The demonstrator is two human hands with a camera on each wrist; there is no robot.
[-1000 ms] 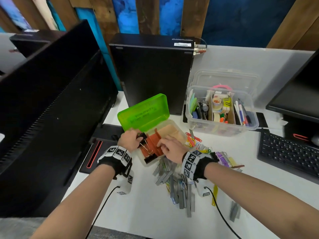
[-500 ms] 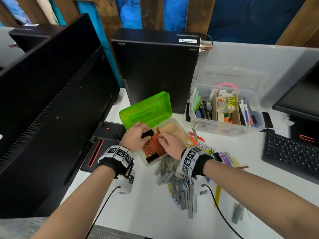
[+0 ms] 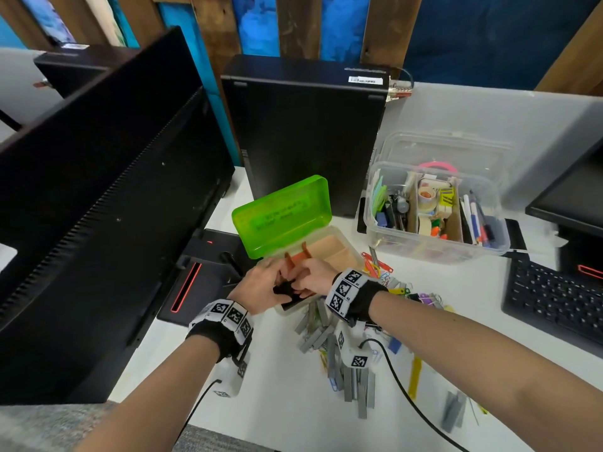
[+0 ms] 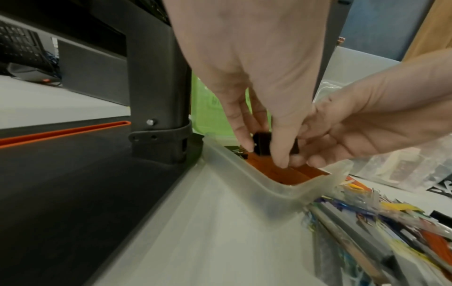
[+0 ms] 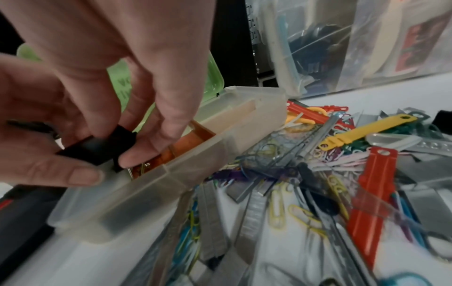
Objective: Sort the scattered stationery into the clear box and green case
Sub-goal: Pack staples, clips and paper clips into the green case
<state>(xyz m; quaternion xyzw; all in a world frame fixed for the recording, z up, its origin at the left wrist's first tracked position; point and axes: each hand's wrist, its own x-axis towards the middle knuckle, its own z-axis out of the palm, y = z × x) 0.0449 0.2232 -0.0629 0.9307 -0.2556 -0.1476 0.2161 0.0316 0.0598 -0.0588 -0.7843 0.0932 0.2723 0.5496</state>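
Both hands are met over the near end of the green case [image 3: 295, 234], lid raised. A black clip [image 5: 97, 149] is pinched between them just above the case's orange tray [image 4: 288, 174]: left hand [image 3: 261, 290] grips it with thumb and fingertips, right hand [image 3: 315, 277] with curled fingers. The case is set on the white desk [image 3: 280, 386], beside a monitor stand [image 3: 202, 272]. Loose staples, paper clips and coloured fasteners are heaped as a pile [image 5: 318, 183] just right of the case. The clear box [image 3: 434, 220] is seen beyond, already holding stationery.
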